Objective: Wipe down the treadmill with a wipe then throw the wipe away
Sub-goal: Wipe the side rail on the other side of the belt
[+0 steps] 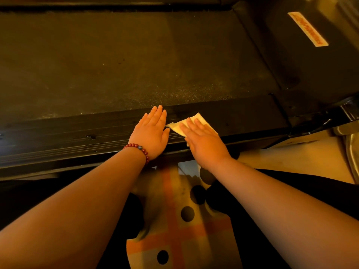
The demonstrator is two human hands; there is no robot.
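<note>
Two hands: both lie flat on the near side rail (58, 140) of the treadmill, and the person is low beside it, arms reaching forward.
Rail: ribbed and dark, it runs along the near edge; it looks like the strip being cleaned.
Glossy spot (91, 136): sits on the rail, well left of the hands. Whether it is wet or a mark, I cannot tell.
Belt (116, 65): the wide textured surface beyond the rail, with no hand on it.
Bracelet (138, 149): red beads on the left wrist.
Left hand (150, 133): its grip is spread flat, fingers straight and close together, holding nothing. The palm rests on the rail just beside the wipe, probably as a brace for the lean.
Wipe (175, 128): pale and folded, it lies on the rail under the right fingers, with corners showing past them on the left and the far side.
Mat (174, 239): orange cross and black dots, on the floor under the arms.
Right hand (204, 142): its grip is flat too, fingers straight and pressing the wipe down, not pinching it. Flat pressure suits scrubbing a ribbed surface.
Sticker (308, 29): pale label with orange print on the far right housing; I cannot read it.
Stage: wiping is mid-way by my reckoning; no bin is in view.
</note>
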